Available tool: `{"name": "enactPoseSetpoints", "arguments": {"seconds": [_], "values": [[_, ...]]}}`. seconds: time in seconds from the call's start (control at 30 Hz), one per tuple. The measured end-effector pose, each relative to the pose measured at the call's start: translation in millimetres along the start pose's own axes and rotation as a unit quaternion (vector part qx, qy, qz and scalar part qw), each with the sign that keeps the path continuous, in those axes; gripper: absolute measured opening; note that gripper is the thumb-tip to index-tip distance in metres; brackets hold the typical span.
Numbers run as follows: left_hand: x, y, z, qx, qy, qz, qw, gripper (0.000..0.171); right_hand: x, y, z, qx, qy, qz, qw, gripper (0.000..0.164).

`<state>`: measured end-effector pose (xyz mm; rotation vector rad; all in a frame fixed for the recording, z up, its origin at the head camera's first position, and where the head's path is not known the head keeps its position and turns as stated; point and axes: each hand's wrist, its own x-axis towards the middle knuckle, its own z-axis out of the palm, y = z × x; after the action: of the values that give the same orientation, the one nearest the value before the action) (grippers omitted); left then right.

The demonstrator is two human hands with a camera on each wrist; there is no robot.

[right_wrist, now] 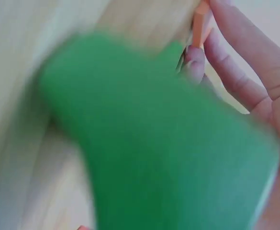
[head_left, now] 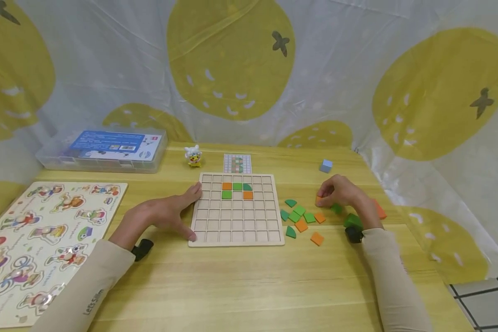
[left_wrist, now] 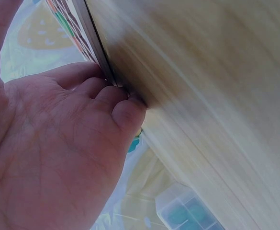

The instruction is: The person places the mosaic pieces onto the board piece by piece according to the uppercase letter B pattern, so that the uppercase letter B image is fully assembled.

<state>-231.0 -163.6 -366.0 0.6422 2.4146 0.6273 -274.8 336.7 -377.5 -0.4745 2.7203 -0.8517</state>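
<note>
A wooden grid board (head_left: 232, 226) lies mid-table, with several orange and green tiles set in its upper cells. My left hand (head_left: 170, 210) holds its left side, thumb by the lower corner; in the left wrist view the bent fingers (left_wrist: 106, 93) meet the board's edge. To the right of the board, my right hand (head_left: 340, 190) pinches an orange tile (right_wrist: 200, 24) between thumb and fingers. Loose green tiles (head_left: 296, 214) and orange tiles (head_left: 317, 238) lie between board and right hand. A large blurred green block (right_wrist: 154, 129) covers much of the right wrist view.
Behind the board lies a pattern card (head_left: 237, 163), with a small toy figure (head_left: 193, 156) to its left. A clear plastic case (head_left: 108, 150) stands back left, before it a picture puzzle (head_left: 58, 230). A blue cube (head_left: 325, 166) and a red block (head_left: 378, 210) are right.
</note>
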Motion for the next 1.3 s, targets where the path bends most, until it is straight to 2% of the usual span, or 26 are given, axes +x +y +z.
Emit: {"name": "enactPoseSetpoints", "arguments": {"seconds": [0.2,0.3,0.37,0.47,0.6,0.73,0.97,1.1,1.3], "values": [[0.2,0.2,0.1,0.005,0.0,0.001,1.0,0.135,13.0,-11.9,13.3,-0.015,0.014,-0.03,0.999,0.015],[0.6,0.5,0.3,0.006,0.001,0.0,1.0,0.135,18.1,-19.3,18.8,-0.001,0.029,-0.052,0.998,0.009],[0.2,0.1,1.1,0.006,0.001,-0.002,1.0,0.135,20.6,-24.9,22.6,0.022,0.033,-0.066,0.997,0.006],[0.4,0.0,2.0,0.007,0.001,-0.005,1.0,0.135,23.9,-35.3,28.7,0.082,0.028,-0.073,0.994,0.01],[1.1,0.0,1.9,0.01,0.001,-0.005,0.9999,0.135,31.0,-57.4,39.0,0.175,-0.006,-0.075,0.982,0.016],[2.5,-0.6,1.6,0.01,0.0,-0.008,0.9999,0.135,43.0,-89.2,54.1,0.219,-0.042,-0.082,0.971,0.019],[3.3,-2.2,0.3,0.004,-0.004,-0.019,0.9998,0.136,72.8,-141.4,88.4,0.206,-0.072,-0.137,0.966,0.019],[3.8,0.1,0.6,0.008,-0.003,-0.021,0.9998,0.135,81.3,-160.4,103.3,0.182,-0.073,-0.121,0.973,0.017],[4.9,-0.6,1.2,0.008,-0.001,-0.019,0.9998,0.134,83.6,-168.5,111.0,0.155,-0.083,-0.107,0.979,0.019]]}}
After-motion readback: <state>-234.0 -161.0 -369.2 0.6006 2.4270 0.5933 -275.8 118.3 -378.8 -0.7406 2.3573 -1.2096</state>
